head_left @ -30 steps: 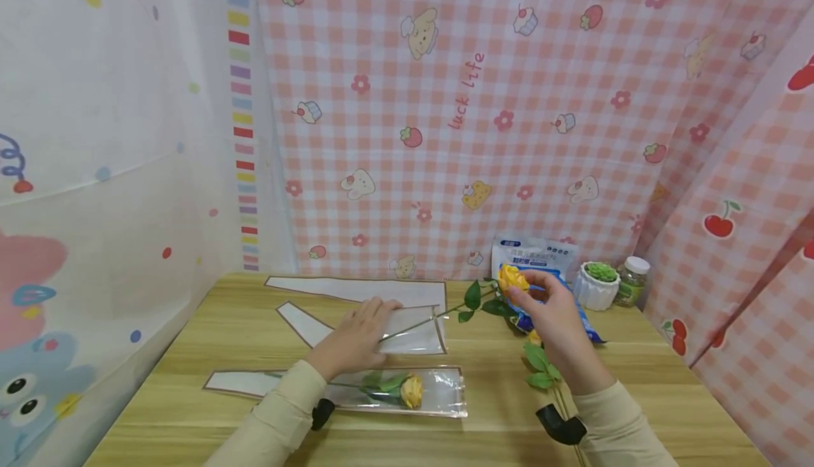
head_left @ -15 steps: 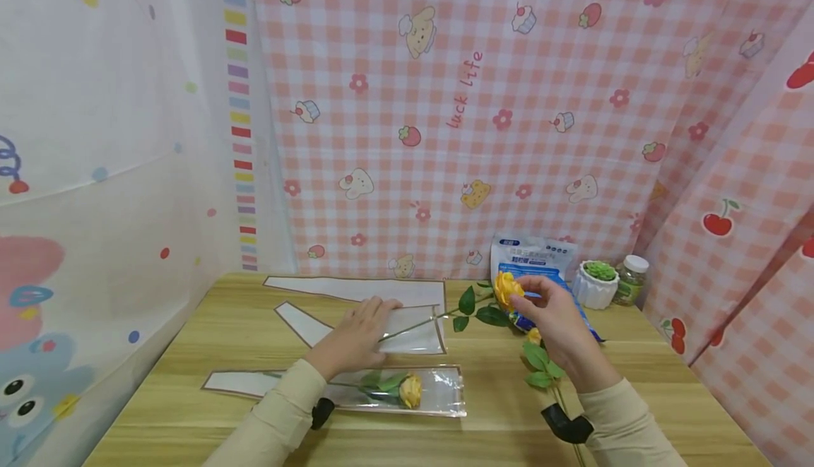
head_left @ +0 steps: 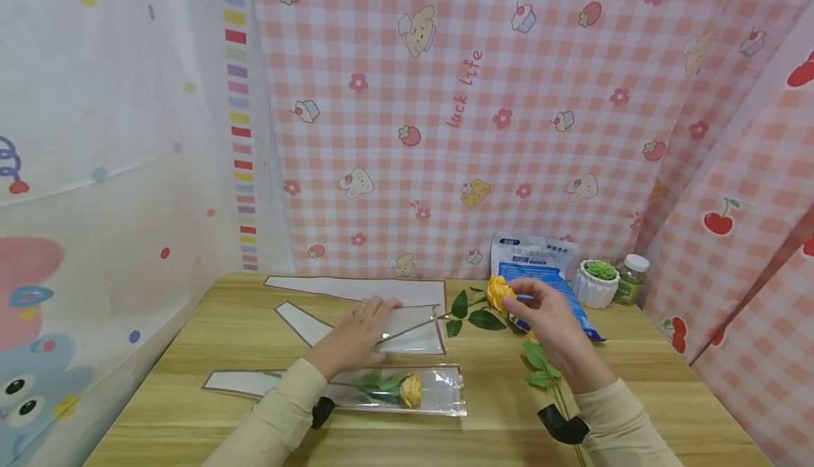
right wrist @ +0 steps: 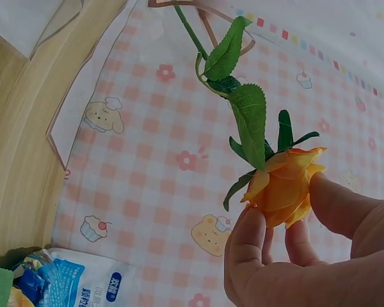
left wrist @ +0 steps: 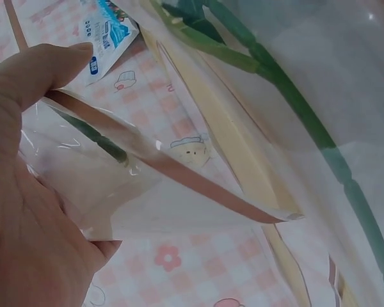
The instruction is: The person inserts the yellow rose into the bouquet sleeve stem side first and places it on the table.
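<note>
My right hand (head_left: 550, 315) holds a yellow artificial rose (head_left: 500, 295) by its bloom, thumb on one side and fingers on the other. The rose's green stem slants down to the left. In the left wrist view, its cut end shows through a clear flower sleeve (left wrist: 185, 176) with a brown border. My left hand (head_left: 359, 333) grips that sleeve near its wide end, thumb along the edge, and hides its middle in the head view. Nearer the body lies another clear sleeve (head_left: 439, 389) with a yellow rose (head_left: 411, 391) inside, partly under the left forearm.
A flat sleeve (head_left: 356, 287) lies along the table's back edge. At the back right stand a blue-and-white pouch (head_left: 534, 258), a white pot with a green succulent (head_left: 596, 290) and a lidded jar (head_left: 632, 280). Another leafy rose stem (head_left: 539, 364) lies beside the right wrist.
The right hand has moved left and slightly down with the rose, so its leaves now sit closer to the sleeve's mouth. The left hand stays in place.
</note>
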Available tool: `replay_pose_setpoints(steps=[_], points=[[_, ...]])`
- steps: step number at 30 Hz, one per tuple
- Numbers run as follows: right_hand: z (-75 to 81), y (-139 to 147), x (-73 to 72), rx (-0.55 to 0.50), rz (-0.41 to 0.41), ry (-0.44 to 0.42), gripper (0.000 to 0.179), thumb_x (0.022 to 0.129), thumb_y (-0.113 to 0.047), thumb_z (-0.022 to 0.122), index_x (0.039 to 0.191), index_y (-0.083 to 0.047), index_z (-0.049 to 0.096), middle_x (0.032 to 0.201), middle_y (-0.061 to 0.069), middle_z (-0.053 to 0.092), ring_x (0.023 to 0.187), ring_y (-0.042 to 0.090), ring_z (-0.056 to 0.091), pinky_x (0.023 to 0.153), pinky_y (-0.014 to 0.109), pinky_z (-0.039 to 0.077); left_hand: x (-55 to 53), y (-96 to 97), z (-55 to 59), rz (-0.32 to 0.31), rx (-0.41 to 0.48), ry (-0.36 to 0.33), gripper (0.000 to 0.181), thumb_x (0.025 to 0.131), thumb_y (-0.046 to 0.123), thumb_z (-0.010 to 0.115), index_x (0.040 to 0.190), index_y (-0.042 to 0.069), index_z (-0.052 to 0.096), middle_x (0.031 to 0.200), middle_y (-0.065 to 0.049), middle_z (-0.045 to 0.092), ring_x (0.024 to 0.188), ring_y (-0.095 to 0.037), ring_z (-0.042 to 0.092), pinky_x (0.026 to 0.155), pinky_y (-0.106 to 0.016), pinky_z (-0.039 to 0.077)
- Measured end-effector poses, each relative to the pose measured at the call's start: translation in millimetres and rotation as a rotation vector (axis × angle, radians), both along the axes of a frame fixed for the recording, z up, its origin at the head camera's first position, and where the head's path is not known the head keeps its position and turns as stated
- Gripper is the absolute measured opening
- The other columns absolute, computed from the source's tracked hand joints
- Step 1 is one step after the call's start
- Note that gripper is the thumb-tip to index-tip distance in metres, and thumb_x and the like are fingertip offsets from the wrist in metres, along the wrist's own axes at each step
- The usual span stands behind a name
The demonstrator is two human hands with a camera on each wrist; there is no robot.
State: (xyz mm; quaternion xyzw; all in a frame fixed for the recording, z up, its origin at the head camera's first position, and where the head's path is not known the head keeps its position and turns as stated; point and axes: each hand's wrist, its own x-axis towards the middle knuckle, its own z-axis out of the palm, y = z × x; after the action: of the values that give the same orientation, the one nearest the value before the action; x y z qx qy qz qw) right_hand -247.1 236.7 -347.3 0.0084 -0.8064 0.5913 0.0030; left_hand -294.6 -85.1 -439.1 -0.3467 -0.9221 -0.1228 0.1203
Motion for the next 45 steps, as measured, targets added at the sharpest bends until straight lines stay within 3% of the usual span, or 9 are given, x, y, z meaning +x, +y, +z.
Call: replay_pose_setpoints(steps=[9, 17, 22, 29, 45], points=[[-6.6, -8.1, -0.8, -0.029, 0.003, 0.0, 0.033, 0.102, -0.014, 0.062, 0.129, 0.002, 0.054, 0.134, 0.018, 0.05, 0.11, 0.023, 0.056, 0.083, 0.024, 0.051, 1.3, 0.7, -0.4, -0.006, 0.007, -0.01, 0.084, 0.081, 0.024, 0.084, 0.147, 0.011, 0.035, 0.119, -0.008, 0.048, 0.109, -0.025, 0.049, 0.088, -0.044, 0.045], [-9.6, -12.3, -2.5, -0.053, 0.009, -0.001, 0.031, 0.102, -0.013, 0.061, 0.128, 0.002, 0.054, 0.133, 0.018, 0.05, 0.11, 0.024, 0.056, 0.087, 0.027, 0.051, -0.1, 0.6, -1.3, -0.012, -0.002, -0.007, 0.083, 0.081, 0.024, 0.084, 0.147, 0.011, 0.035, 0.12, -0.008, 0.048, 0.114, -0.026, 0.049, 0.093, -0.046, 0.045], [-13.3, -14.1, -4.2, -0.05, 0.013, 0.006, 0.031, 0.101, -0.012, 0.062, 0.127, 0.003, 0.055, 0.132, 0.019, 0.051, 0.111, 0.024, 0.056, 0.088, 0.026, 0.052, -0.6, 1.2, -2.2, -0.003, -0.008, -0.001, 0.084, 0.081, 0.025, 0.084, 0.147, 0.012, 0.035, 0.12, -0.007, 0.048, 0.112, -0.025, 0.049, 0.09, -0.043, 0.046], [-16.3, -16.0, -4.5, -0.029, 0.006, 0.002, 0.029, 0.101, -0.013, 0.062, 0.125, 0.002, 0.056, 0.131, 0.018, 0.051, 0.112, 0.026, 0.056, 0.094, 0.034, 0.05, 0.6, 2.5, -0.3, 0.0, 0.0, -0.002, 0.083, 0.08, 0.025, 0.084, 0.147, 0.012, 0.036, 0.119, -0.008, 0.048, 0.109, -0.025, 0.05, 0.088, -0.043, 0.046], [-22.4, -26.3, -2.5, -0.037, 0.017, 0.0, 0.029, 0.099, -0.013, 0.065, 0.122, 0.002, 0.057, 0.124, 0.018, 0.057, 0.108, 0.024, 0.057, 0.091, 0.032, 0.05, 1.4, 4.6, 0.0, -0.001, -0.012, -0.008, 0.082, 0.081, 0.024, 0.084, 0.147, 0.011, 0.036, 0.117, -0.007, 0.048, 0.106, -0.023, 0.049, 0.088, -0.043, 0.046]])
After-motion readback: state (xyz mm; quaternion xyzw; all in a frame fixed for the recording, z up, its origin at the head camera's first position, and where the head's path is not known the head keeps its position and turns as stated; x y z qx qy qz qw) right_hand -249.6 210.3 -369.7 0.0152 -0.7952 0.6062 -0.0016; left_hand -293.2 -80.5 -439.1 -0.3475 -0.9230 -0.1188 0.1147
